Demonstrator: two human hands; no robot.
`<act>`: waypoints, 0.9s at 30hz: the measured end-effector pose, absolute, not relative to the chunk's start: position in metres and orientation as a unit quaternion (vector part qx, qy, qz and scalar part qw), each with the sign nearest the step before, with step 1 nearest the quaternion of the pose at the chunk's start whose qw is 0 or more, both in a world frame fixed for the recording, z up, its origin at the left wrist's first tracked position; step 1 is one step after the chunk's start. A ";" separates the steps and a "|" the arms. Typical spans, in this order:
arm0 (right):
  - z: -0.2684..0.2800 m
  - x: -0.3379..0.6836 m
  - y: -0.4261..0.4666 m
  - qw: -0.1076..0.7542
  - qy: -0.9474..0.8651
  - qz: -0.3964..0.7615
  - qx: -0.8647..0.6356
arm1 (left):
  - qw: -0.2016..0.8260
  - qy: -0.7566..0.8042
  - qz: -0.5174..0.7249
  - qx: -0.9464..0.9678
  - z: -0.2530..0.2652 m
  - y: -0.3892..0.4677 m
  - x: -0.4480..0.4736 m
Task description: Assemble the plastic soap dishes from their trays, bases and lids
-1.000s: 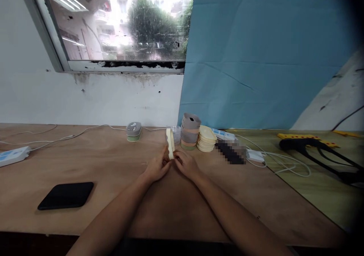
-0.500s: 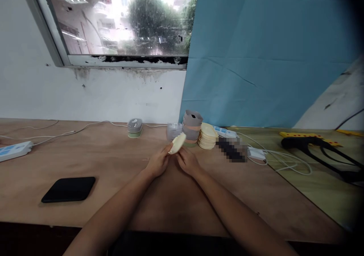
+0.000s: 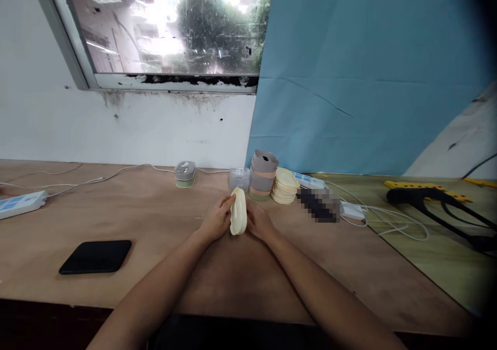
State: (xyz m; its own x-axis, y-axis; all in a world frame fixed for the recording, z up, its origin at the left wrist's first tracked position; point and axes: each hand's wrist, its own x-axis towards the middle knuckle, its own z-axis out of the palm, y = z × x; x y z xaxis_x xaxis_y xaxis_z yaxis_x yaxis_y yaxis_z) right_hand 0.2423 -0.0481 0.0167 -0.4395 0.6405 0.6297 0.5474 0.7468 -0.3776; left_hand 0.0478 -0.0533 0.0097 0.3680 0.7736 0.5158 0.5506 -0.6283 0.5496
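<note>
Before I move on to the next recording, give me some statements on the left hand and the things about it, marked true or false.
1. The left hand holds the cream piece. True.
2. The black slab lies to the right of the left hand. False: the slab lies to its left.
3. The cream stack stands to the right of the tall stack. True.
4. The grey-and-green box sits on the cream stack. False: the box stands on the table.
</note>
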 end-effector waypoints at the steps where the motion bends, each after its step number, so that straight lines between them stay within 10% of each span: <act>1: 0.016 0.243 -0.048 0.399 -0.845 0.066 -0.350 | 0.142 0.406 0.385 0.817 0.010 -0.054 0.048; 27: 0.015 0.239 -0.049 0.424 -0.806 0.065 -0.408 | 0.079 0.366 0.428 0.823 0.023 -0.063 0.049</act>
